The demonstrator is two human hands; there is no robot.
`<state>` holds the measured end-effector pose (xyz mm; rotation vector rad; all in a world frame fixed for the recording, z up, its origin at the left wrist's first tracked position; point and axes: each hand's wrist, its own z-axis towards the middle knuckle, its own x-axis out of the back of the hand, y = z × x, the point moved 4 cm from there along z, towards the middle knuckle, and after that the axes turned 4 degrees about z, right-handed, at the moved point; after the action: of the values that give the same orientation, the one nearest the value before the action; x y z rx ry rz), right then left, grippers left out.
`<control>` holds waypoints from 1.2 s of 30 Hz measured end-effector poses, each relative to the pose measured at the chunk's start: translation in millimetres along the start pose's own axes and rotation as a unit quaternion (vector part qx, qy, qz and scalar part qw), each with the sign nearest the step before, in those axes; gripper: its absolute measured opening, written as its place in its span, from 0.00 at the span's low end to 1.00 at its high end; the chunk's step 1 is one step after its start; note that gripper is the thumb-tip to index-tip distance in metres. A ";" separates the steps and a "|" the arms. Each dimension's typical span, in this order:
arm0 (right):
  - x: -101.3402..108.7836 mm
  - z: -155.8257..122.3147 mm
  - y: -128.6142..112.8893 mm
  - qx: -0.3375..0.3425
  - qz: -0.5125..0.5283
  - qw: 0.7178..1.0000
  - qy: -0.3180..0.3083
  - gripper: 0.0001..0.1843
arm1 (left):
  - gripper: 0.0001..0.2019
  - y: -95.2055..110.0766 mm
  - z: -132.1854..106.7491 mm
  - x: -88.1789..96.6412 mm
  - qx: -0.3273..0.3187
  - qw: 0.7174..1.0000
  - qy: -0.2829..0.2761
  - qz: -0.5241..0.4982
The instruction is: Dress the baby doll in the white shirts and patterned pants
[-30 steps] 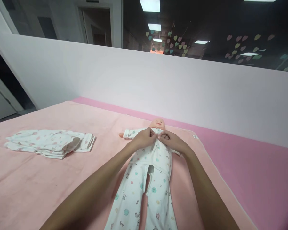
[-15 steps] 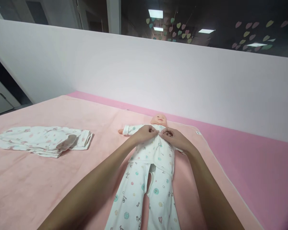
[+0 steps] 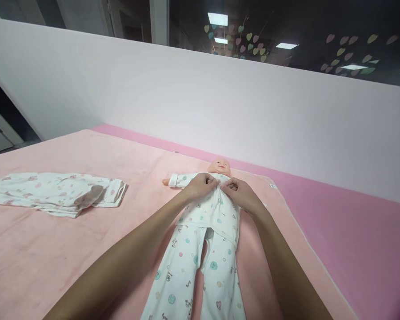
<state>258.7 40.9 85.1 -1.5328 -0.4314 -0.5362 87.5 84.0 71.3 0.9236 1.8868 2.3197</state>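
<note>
A baby doll [image 3: 219, 166] lies on its back on a pink towel [image 3: 53, 240], head away from me. It wears a white printed top [image 3: 210, 209] and matching trousers [image 3: 193, 275]. My left hand [image 3: 200, 186] and my right hand [image 3: 237, 192] meet at the doll's chest just below its chin. Both hands are closed, their fingertips pinching the front edges of the top together. My forearms stretch along either side of the doll's body.
A folded pile of white printed baby clothes [image 3: 56, 193] lies on the towel to the left. A darker pink surface [image 3: 353, 240] runs along the right and far side, below a white wall [image 3: 220, 98] with dark glass above.
My hands stay pinched at the doll's chest with only small finger shifts. The view has drifted slightly, so the folded clothes sit further left in the frame.
</note>
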 end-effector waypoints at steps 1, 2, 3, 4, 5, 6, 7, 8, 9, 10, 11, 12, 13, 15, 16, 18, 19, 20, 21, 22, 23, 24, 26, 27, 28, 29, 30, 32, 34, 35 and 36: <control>-1.3 -2.4 -3.3 -0.003 -0.014 1.000 0.013 0.11 | 0.20 -0.7 0.8 -0.2 -0.003 1.000 0.007 0.004; -2.6 -4.9 -6.7 -0.006 -0.033 0.999 0.027 0.11 | 0.19 -1.3 1.4 -0.3 -0.006 1.000 0.014 0.006; -3.9 -7.7 -10.4 -0.004 -0.057 0.997 0.042 0.10 | 0.18 -1.8 1.9 -0.5 -0.009 1.000 0.017 0.006; -5.2 -10.6 -14.4 0.003 -0.085 0.995 0.059 0.09 | 0.18 -2.1 2.2 -0.8 -0.012 1.000 0.017 0.005; -6.5 -13.5 -18.4 0.015 -0.115 0.990 0.078 0.07 | 0.18 -2.3 2.3 -1.0 -0.013 1.000 0.014 0.003; -7.8 -16.4 -22.3 0.031 -0.145 0.984 0.096 0.06 | 0.19 -2.4 2.3 -1.3 -0.013 1.000 0.010 0.000; -9.5 -19.2 -26.0 0.050 -0.173 0.977 0.110 0.06 | 0.19 -2.3 2.1 -1.5 -0.012 1.000 0.005 -0.004; -11.4 -21.8 -29.2 0.069 -0.199 0.970 0.120 0.05 | 0.20 -2.3 1.7 -1.6 -0.009 1.000 0.000 -0.009; -13.6 -24.3 -31.8 0.087 -0.223 0.963 0.128 0.05 | 0.20 -2.2 1.3 -1.7 -0.005 1.000 -0.004 -0.014; -15.9 -26.6 -33.9 0.100 -0.243 0.955 0.134 0.06 | 0.20 -2.2 0.8 -1.7 -0.001 1.000 -0.006 -0.018; -18.5 -29.0 -35.7 0.110 -0.262 0.948 0.140 0.06 | 0.21 -2.0 0.3 -1.8 0.003 1.000 -0.005 -0.022; -21.5 -31.4 -37.2 0.116 -0.281 0.941 0.146 0.07 | 0.21 -1.8 -0.1 -2.0 0.005 1.000 -0.004 -0.024; -24.9 -34.1 -38.7 0.118 -0.301 0.934 0.153 0.08 | 0.22 -1.4 -0.4 -2.3 0.005 1.000 -0.001 -0.024; -33.2 -40.2 -42.2 0.120 -0.345 0.916 0.166 0.09 | 0.22 -0.4 -0.3 -3.6 -0.002 1.000 0.002 -0.024; -37.7 -43.4 -44.4 0.124 -0.366 0.906 0.170 0.10 | 0.22 0.2 0.0 -4.5 -0.008 1.000 0.001 -0.024; -45.4 -49.2 -49.2 0.139 -0.394 0.892 0.170 0.10 | 0.22 0.5 0.9 -6.1 -0.017 1.000 0.003 -0.025; -47.3 -51.1 -51.2 0.148 -0.397 0.891 0.167 0.10 | 0.22 0.2 1.3 -6.6 -0.019 1.000 0.007 -0.025; -47.1 -51.7 -52.3 0.152 -0.390 0.894 0.162 0.10 | 0.21 -0.4 1.6 -6.9 -0.018 0.999 0.011 -0.024; -44.8 -50.9 -52.2 0.150 -0.375 0.902 0.155 0.11 | 0.20 -1.2 1.6 -6.9 -0.015 1.000 0.016 -0.022; -40.3 -48.4 -50.5 0.140 -0.354 0.913 0.145 0.12 | 0.20 -2.1 1.6 -6.7 -0.010 1.000 0.021 -0.020; -34.1 -44.4 -47.3 0.126 -0.328 0.926 0.136 0.13 | 0.19 -2.9 1.4 -6.5 -0.005 1.000 0.025 -0.018; -26.9 -39.0 -43.0 0.110 -0.298 0.940 0.128 0.13 | 0.18 -3.5 1.5 -6.0 0.000 1.000 0.028 -0.014; -12.0 -25.0 -31.7 0.083 -0.229 0.963 0.119 0.11 | 0.15 -4.2 2.6 -3.8 0.014 0.999 0.041 0.002; -5.5 -16.6 -25.2 0.073 -0.190 0.972 0.117 0.10 | 0.13 -4.2 4.0 -2.2 0.022 0.998 0.052 0.013; -0.4 -7.6 -18.3 0.061 -0.150 0.980 0.114 0.10 | 0.12 -3.9 6.3 -0.6 0.030 0.997 0.064 0.028; 2.9 1.9 -11.2 0.045 -0.111 0.987 0.109 0.11 | 0.11 -3.4 9.3 0.7 0.038 0.995 0.074 0.046; 4.5 11.5 -4.3 0.027 -0.078 0.992 0.100 0.12 | 0.11 -2.9 13.1 1.4 0.046 0.993 0.082 0.066; 4.2 29.6 7.3 -0.006 -0.040 0.996 0.079 0.14 | 0.11 -2.0 22.7 0.3 0.058 0.989 0.086 0.104; 2.6 43.8 14.6 -0.020 -0.033 0.997 0.065 0.16 | 0.11 -2.0 33.1 -2.9 0.064 0.985 0.088 0.132; 2.2 49.0 16.8 -0.021 -0.035 0.997 0.061 0.16 | 0.10 -2.5 37.8 -4.7 0.065 0.984 0.091 0.142; 2.2 52.7 18.5 -0.021 -0.035 0.997 0.059 0.17 | 0.10 -3.3 42.0 -6.3 0.066 0.982 0.094 0.149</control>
<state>274.7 92.7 71.5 -1.5219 -0.3855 -0.6912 110.3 120.0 69.8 1.1053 2.1284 2.5543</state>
